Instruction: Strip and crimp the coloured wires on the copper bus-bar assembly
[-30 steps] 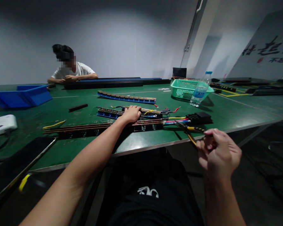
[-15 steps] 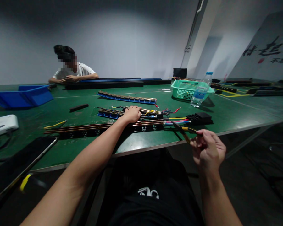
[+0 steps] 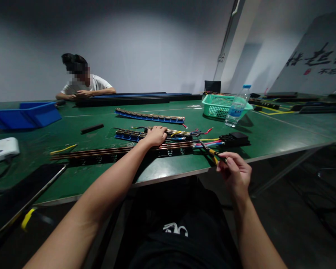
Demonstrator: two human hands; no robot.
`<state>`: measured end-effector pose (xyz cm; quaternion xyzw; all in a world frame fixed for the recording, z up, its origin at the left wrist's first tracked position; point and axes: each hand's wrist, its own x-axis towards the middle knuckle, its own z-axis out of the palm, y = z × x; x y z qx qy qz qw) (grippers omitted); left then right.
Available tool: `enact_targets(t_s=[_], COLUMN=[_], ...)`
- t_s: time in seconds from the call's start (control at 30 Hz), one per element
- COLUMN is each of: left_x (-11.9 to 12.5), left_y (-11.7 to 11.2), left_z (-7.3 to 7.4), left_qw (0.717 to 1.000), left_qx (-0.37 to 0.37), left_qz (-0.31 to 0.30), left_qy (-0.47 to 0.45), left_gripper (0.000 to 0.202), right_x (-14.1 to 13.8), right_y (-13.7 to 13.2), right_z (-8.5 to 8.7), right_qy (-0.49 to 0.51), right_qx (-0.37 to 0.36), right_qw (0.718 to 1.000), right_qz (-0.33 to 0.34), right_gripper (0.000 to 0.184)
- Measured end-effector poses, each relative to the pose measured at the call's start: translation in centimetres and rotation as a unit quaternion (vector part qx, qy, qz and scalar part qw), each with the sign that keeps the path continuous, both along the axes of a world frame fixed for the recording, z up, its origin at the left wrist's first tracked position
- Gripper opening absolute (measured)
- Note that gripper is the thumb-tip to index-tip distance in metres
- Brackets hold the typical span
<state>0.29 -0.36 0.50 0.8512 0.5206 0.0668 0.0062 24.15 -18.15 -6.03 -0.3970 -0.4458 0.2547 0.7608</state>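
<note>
My left hand (image 3: 156, 136) is closed over the back of a short strip with brass-coloured rods (image 3: 173, 132); its fingertips are partly hidden. Under that wrist lies a blue-based strip (image 3: 126, 135). In front, a long black strip with copper rods (image 3: 100, 152) runs along the table edge, with red, blue and yellow wires (image 3: 212, 142) leading from its right end to a black block (image 3: 235, 139). My right hand (image 3: 236, 170) grips pliers with yellow-and-black handles (image 3: 214, 152). Their dark tip is close to the wires; whether it touches them I cannot tell.
Another blue-based strip (image 3: 149, 116) lies farther back. Behind it stand a green basket (image 3: 212, 106) and a water bottle (image 3: 236, 110). At left are a blue bin (image 3: 39, 116), a white device (image 3: 2, 149) and a dark flat panel (image 3: 25, 190). A person (image 3: 86, 86) sits across.
My right hand has moved left and slightly forward, bringing the pliers' tip closer to the wires at the long strip's right end. My left hand has stayed on the strip.
</note>
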Motion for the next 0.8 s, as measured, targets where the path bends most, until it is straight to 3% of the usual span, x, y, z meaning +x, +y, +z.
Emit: enact_targets(t_s=[0.5,0.8], left_x=[0.0,0.0], left_y=[0.2,0.2], left_z=[-0.1,-0.2], left_qw=[1.0,1.0], left_qx=[0.0,0.002], left_qz=[0.001,-0.001], left_qy=[0.003,0.003], left_gripper=[0.048,0.049], right_x=[0.6,1.7], right_y=[-0.1,0.3], right_z=[-1.9,-0.4], right_qy=[-0.176,-0.3], right_qx=[0.033,0.011], right_qw=[0.984,0.95], right_qz=[0.023,0.089], right_gripper=[0.031,0.04])
